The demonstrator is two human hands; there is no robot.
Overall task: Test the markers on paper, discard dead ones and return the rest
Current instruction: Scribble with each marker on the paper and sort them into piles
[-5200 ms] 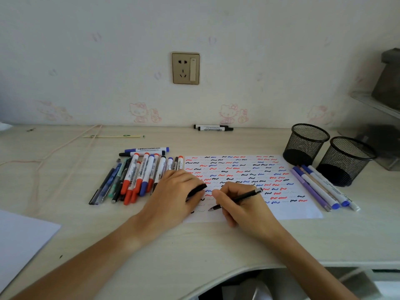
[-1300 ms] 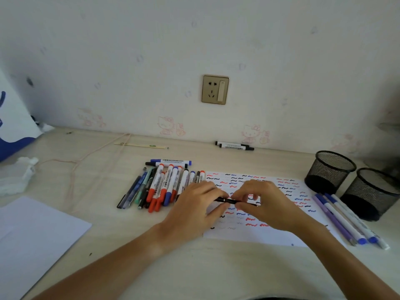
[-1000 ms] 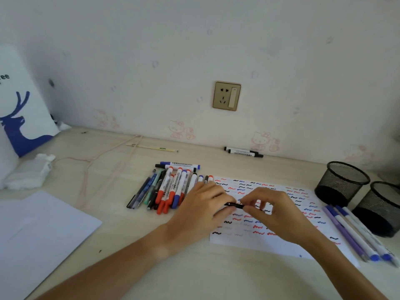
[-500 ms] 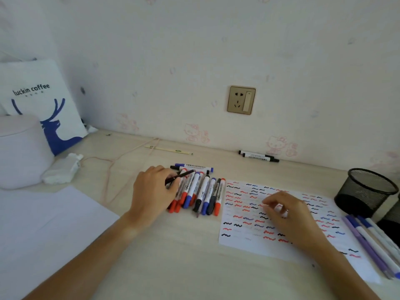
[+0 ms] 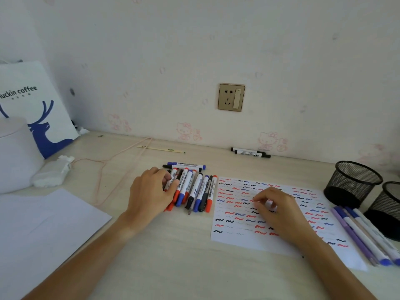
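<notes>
A pile of red, blue and black capped markers (image 5: 195,189) lies left of the test paper (image 5: 236,241), which is covered in short red, blue and black squiggles. My left hand (image 5: 149,193) lies on the left part of the pile, with thumb and fingers closed around a white-barrelled marker (image 5: 172,179). The thin black pen is hidden. My right hand (image 5: 281,211) rests on the paper with loosely curled fingers and holds nothing. Two black mesh cups (image 5: 355,176) (image 5: 390,204) stand at the right.
Several purple and blue pens (image 5: 363,234) lie in front of the cups. Two markers (image 5: 250,152) lie by the wall. A blank sheet (image 5: 43,224), a tissue wad (image 5: 52,174), a white cylinder (image 5: 13,152), a coffee bag (image 5: 32,100) and a pink cord (image 5: 108,161) occupy the left.
My hands parted after closing the thin black pen. The left hand carried it to the marker pile and now lies on the pile. The right hand stayed on the paper.
</notes>
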